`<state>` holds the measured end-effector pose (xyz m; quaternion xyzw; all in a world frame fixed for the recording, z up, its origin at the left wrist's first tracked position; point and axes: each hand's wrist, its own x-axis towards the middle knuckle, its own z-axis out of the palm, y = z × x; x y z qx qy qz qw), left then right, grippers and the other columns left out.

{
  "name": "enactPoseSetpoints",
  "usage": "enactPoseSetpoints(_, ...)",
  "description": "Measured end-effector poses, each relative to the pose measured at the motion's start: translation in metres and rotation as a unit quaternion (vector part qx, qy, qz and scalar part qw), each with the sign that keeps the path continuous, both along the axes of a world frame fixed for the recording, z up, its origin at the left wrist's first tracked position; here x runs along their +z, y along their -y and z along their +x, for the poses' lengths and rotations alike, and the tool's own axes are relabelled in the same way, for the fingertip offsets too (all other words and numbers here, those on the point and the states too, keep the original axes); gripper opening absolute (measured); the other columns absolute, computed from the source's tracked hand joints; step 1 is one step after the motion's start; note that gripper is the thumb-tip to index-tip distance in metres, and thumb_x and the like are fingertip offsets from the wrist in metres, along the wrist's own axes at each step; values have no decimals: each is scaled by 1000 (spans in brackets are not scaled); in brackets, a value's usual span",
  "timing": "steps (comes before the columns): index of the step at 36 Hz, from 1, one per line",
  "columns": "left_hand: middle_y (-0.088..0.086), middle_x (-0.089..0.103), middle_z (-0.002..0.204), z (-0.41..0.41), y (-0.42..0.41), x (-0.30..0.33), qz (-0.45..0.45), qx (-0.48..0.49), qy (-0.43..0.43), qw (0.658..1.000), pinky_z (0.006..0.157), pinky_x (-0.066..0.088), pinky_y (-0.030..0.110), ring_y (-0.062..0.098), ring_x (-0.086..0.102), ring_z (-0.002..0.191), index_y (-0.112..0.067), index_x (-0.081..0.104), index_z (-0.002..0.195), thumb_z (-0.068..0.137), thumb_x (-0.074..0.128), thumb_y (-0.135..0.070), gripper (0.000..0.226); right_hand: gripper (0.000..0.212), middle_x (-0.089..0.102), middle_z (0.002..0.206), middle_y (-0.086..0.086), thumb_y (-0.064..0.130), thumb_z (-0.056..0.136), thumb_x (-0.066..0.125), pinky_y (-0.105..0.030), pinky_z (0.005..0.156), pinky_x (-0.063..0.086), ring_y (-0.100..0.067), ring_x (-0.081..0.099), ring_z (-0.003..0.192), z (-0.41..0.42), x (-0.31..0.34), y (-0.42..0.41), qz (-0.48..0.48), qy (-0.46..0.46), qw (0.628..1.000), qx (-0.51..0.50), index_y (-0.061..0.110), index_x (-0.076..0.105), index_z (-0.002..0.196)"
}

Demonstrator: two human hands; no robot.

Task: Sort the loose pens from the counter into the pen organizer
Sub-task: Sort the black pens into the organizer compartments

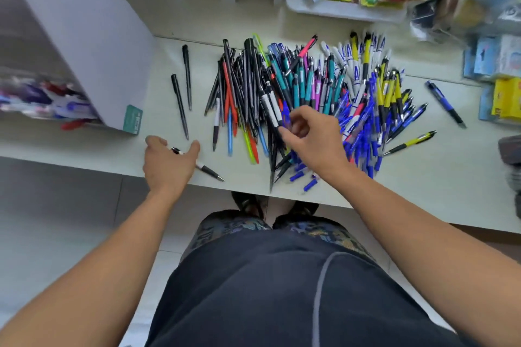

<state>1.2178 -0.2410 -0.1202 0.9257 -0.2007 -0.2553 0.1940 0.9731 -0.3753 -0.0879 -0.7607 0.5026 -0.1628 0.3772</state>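
Note:
A big pile of loose pens covers the middle of the white counter: black ones on the left, teal, blue and yellow ones to the right. My right hand is over the pile's near side, and its curled thumb and fingers pinch the lower end of a black and white pen there. My left hand lies palm down at the counter's front edge, thumb and fingers spread over another black and white pen. The pen organizer, blurred, sits at far left with pens in it.
Two black pens lie apart to the left of the pile, and single pens lie to its right. A white shelf side stands by the organizer. A tray of packaged goods and boxes crowd the back right.

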Motion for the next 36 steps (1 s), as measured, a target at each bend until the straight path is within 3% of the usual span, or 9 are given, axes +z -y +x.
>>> enactPoseSetpoints(3,7,51,105,1,8,0,-10,-1,-19,1000,80,41,33,27,50,92,-7,44,122,84,77,-38,60,16,64,68,3,23,89,78,-9,64,49,-5,59,59,31,2,17,33,26,996,-82,17,63,91)
enactPoseSetpoints(10,6,59,88,5,15,5,-21,-16,-47,999,58,38,26,3,44,65,-8,45,126,87,73,-13,49,17,66,67,0,28,89,78,-44,70,61,-16,71,60,64,-1,70,27,45,978,-200,21,62,89)
enactPoseSetpoints(15,-4,61,83,29,31,17,-137,-15,12,990,80,52,37,23,63,84,-11,51,116,83,72,-9,39,27,60,75,6,32,88,78,-29,70,54,-7,58,67,52,5,84,-10,-10,978,-210,15,66,105)
enactPoseSetpoints(18,-1,64,91,53,65,21,-148,-25,43,988,77,46,31,24,63,91,-11,51,118,86,69,-11,37,27,60,70,3,40,90,72,-28,63,46,-11,53,63,22,15,69,-43,-60,972,-224,15,61,83)
enactPoseSetpoints(23,17,60,129,49,107,-5,-52,5,1,999,92,44,31,33,59,118,-6,50,132,98,61,-18,37,67,45,50,0,67,94,51,-30,51,32,-20,44,47,-51,24,25,38,-210,934,-286,13,44,56)
enactPoseSetpoints(27,18,47,148,9,127,-3,-73,18,-15,997,109,39,39,35,48,134,-3,39,148,106,47,-31,51,94,68,56,-7,98,68,41,-38,67,58,-27,68,55,-80,7,-27,248,-277,891,-260,7,64,61)
enactPoseSetpoints(29,17,40,154,-10,132,-2,-91,-11,-35,995,114,36,38,33,43,139,-1,31,154,105,47,-43,66,86,70,61,-9,92,62,60,-41,70,61,-27,70,56,-78,-2,-41,299,-262,883,-249,7,66,69)
enactPoseSetpoints(32,16,32,161,-30,135,-4,-100,-81,-58,990,121,28,43,32,31,148,-2,23,157,99,52,-55,84,56,73,70,-19,52,69,89,-42,57,63,-27,73,55,-64,-10,-40,370,-131,864,-317,3,63,77)
enactPoseSetpoints(36,14,40,156,-35,133,-5,-87,-114,-68,987,118,33,53,35,34,146,-7,35,151,81,56,-76,101,38,72,69,-16,20,76,91,-46,59,63,-28,72,59,-55,-15,-24,361,-68,868,-333,7,55,70)
